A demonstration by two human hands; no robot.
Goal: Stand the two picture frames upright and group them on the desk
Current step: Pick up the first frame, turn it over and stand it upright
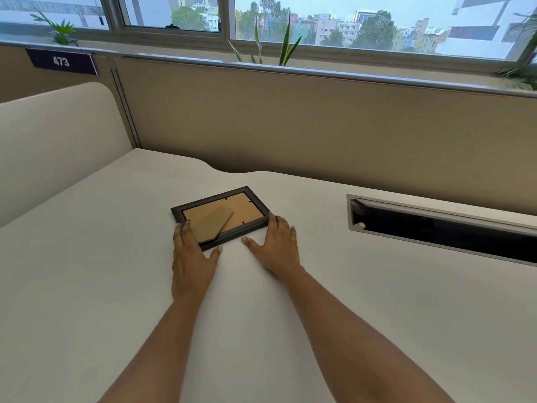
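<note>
Picture frame (250,206): centre of view, face down on the surface (101,271); its front is hidden.
Left hand (191,257): grip loose, flat fingers covering the near-left corner.
Right hand (279,248): fingers straight, touching the right corner, clasping nothing.
Cable slot (436,225): right, cut off.

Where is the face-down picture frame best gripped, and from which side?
Grip the picture frame at its short ends, left hand from the left, right hand from the right. It lies flat, back up, cardboard stand folded, so only the outer edges offer a hold.
</note>
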